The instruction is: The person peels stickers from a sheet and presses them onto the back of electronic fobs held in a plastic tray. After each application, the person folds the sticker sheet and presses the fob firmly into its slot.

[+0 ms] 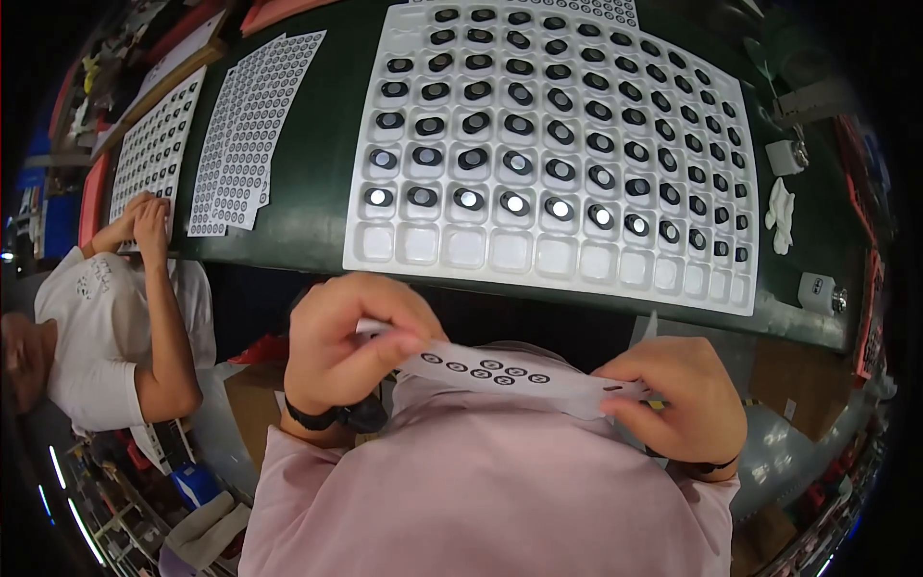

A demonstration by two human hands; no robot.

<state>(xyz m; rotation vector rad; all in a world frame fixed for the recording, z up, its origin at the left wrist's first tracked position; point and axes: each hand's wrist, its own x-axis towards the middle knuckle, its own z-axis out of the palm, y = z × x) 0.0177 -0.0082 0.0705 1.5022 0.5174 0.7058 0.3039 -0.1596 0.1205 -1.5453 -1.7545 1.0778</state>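
A white strip (508, 372) with round black marks stretches between the left hand (351, 337), whose thumb and fingers pinch one end, and the right hand (694, 392), which pinches the other, in front of the pink shirt (481, 481), near the compartmented tray (510, 252) on the tabletop (306, 197).

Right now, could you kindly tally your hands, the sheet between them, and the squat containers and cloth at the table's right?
Hands, left hand and right hand: 2
Printed white sheet: 1
Squat pale containers: 2
White cloth: 1
Total: 6
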